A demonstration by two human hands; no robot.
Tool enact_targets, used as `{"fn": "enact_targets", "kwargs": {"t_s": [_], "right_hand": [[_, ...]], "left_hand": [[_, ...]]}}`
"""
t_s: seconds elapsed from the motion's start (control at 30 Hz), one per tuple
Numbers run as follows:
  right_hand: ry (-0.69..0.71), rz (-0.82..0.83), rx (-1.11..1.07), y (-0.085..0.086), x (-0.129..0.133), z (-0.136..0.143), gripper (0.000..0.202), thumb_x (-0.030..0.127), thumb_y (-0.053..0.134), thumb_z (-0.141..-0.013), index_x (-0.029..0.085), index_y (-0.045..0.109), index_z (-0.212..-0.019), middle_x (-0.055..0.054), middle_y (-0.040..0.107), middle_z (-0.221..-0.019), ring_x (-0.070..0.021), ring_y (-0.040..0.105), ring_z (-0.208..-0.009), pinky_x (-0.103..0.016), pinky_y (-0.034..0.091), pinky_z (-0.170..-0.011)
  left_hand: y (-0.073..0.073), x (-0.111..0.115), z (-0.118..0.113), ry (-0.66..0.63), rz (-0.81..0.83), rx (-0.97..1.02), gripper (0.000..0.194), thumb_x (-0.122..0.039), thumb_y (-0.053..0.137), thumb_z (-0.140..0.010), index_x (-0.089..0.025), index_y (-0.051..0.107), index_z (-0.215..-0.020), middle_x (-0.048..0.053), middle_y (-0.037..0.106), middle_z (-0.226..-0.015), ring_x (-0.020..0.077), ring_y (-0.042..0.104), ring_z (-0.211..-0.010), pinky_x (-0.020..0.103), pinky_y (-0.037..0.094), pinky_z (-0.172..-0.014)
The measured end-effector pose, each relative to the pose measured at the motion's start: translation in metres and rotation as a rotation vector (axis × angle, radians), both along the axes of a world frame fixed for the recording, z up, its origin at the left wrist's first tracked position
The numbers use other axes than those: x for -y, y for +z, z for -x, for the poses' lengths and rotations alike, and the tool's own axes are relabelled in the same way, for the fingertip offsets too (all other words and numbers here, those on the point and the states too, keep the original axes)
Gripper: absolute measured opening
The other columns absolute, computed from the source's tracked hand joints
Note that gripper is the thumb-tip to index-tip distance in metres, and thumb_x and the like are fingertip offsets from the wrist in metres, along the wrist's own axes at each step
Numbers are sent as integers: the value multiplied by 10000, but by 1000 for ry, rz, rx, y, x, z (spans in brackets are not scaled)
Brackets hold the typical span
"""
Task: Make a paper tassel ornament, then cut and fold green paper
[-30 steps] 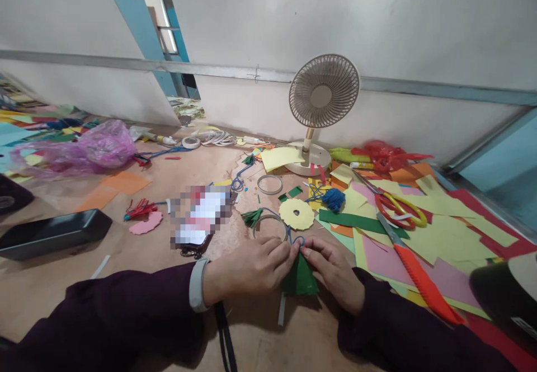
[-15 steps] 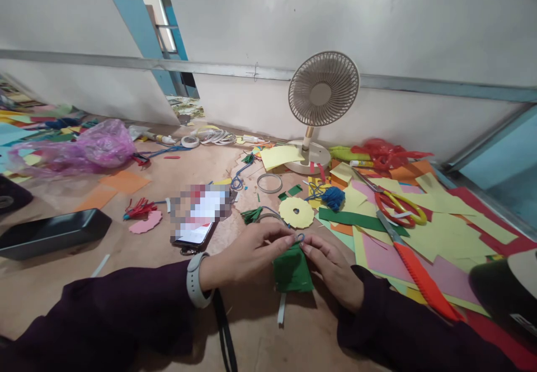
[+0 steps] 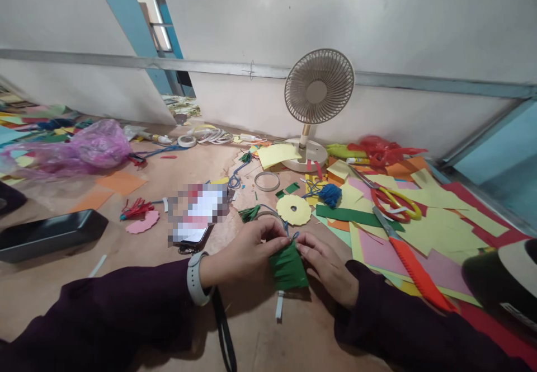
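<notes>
A piece of green paper (image 3: 289, 268), cut into fringe strips along its lower part, hangs between my two hands. My left hand (image 3: 255, 252) pinches its upper left edge with thumb and fingers. Its upper right edge is gripped by my right hand (image 3: 325, 260). A small loop of blue string (image 3: 295, 235) sticks up at the top of the paper, between my fingertips. Just beyond lie a yellow scalloped paper ring (image 3: 293, 210) and a green paper tassel (image 3: 249, 213). Below the green paper is a white strip (image 3: 279, 306).
A desk fan (image 3: 314, 95) stands at the back. Right are scissors (image 3: 394, 201), an orange-handled cutter (image 3: 419, 274) and piled coloured paper (image 3: 440, 226). Left lie a phone (image 3: 199, 215), a red tassel (image 3: 138, 208), a black case (image 3: 52, 232) and a pink plastic bag (image 3: 100, 145).
The green paper has turned a little in my hands, and its fringe strips now show spread apart. Both hands keep their grip. The whole view has shifted slightly.
</notes>
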State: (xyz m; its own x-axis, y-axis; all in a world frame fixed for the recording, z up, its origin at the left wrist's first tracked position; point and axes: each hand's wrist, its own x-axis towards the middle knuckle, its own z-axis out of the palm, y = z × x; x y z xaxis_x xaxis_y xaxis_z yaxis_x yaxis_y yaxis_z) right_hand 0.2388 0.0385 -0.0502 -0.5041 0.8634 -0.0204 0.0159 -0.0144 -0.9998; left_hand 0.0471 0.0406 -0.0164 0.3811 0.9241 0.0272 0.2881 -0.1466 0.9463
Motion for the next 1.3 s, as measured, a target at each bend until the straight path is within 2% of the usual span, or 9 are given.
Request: {"fn": "enact_targets", "kwargs": {"t_s": [0.17, 0.4, 0.6, 0.77, 1.1, 1.2, 1.3], "right_hand": [[15, -40, -10, -1, 0, 1, 321, 501, 561, -840, 181, 553, -863, -3, 526, -774, -128, 463, -681, -250, 396, -609], [21, -19, 3, 2, 1, 0, 305, 489, 557, -834, 184, 566, -844, 9, 503, -723, -123, 440, -638, -245, 382, -579], [42, 64, -40, 8, 0, -2, 272, 449, 554, -793, 180, 587, -793, -1, 503, -686, -138, 448, -625, -260, 371, -556], [10, 85, -4, 6, -1, 0, 310, 477, 650, -747, 178, 566, -764, 24, 477, -652, -115, 421, -590, -248, 350, -543], [-56, 176, -54, 3, -2, 1, 428, 565, 720, -671, 167, 577, -733, 27, 492, -639, -100, 405, -575, -242, 328, -542], [-38, 185, -62, 1, -2, 1, 413, 563, 710, -687, 179, 564, -724, 33, 470, -620, -101, 396, -559, -241, 323, -526], [-2, 169, -61, 0, -1, 0, 377, 541, 683, -733, 187, 553, -733, 33, 464, -627, -103, 398, -563, -244, 336, -535]], "left_hand": [[-5, -1, 0, 42, -40, -12, 182, -326, 574, -858, -168, 556, -771, -4, 559, -750, 125, 506, -697, 226, 416, -607], [-2, 7, -1, 39, -199, -140, 140, -276, 534, -892, -174, 537, -797, 1, 572, -777, 134, 516, -716, 245, 413, -631], [-2, 9, -1, 15, -302, -203, 110, -242, 532, -900, -171, 536, -816, 11, 589, -796, 133, 530, -714, 254, 418, -653], [0, 10, -1, -2, -356, -226, 141, -270, 528, -914, -167, 538, -819, 9, 583, -779, 129, 520, -698, 247, 407, -636], [3, 11, -1, -47, -311, -181, 159, -289, 530, -919, -161, 574, -836, 10, 594, -780, 124, 525, -706, 237, 411, -646], [1, 7, 0, -18, -218, -104, 254, -351, 483, -940, -158, 567, -797, 2, 558, -750, 121, 500, -693, 237, 406, -636], [0, 3, -1, -2, -53, 41, 301, -393, 471, -936, -151, 551, -775, 5, 539, -759, 124, 491, -711, 241, 412, -641]]}}
